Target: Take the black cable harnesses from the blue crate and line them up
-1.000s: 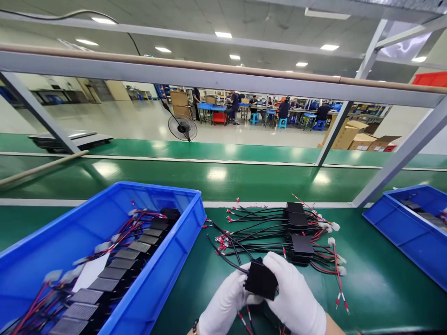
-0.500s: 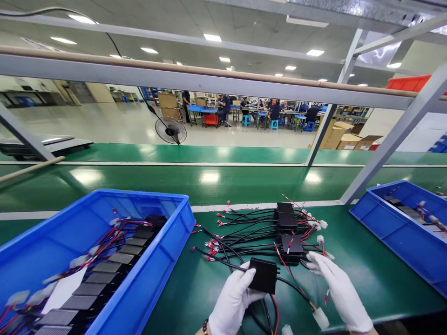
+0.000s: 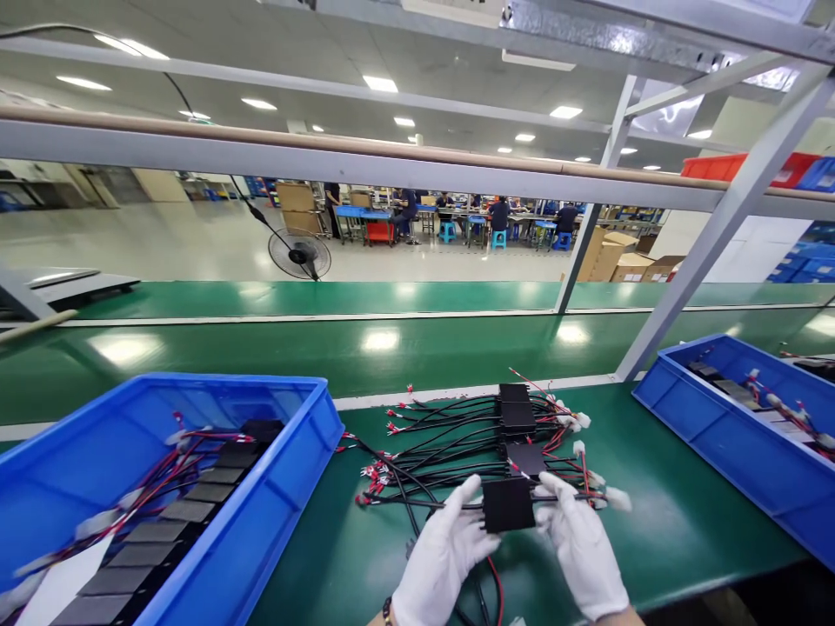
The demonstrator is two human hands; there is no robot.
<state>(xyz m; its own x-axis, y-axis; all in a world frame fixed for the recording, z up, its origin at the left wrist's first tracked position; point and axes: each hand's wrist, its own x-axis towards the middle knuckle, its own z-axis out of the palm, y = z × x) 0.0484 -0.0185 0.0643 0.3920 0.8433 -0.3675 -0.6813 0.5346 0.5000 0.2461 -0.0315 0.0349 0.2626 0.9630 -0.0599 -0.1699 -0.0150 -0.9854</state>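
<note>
Wide green workbench (image 3: 678,522) under it all, and the black module (image 3: 508,506) sits between the two gloves! Well off to the module's left stands the big blue bin (image 3: 287,513); well off to its right, the other blue bin (image 3: 718,452). Just beyond the module, a row of similar boxes (image 3: 517,409), cables trailing both ways. Now the fingers: left hand (image 3: 444,556) at the module's left edge, thumb spread wide from the rest, fingertips by its near corner. Right hand (image 3: 580,548) at the module's right edge, fingers close together, thumb parted from them, cupped about the cable there; pinching or merely touching, can't tell! Right of the module, a blurred white connector (image 3: 617,499); to its left, tiny red-sleeved terminals (image 3: 375,472).
</note>
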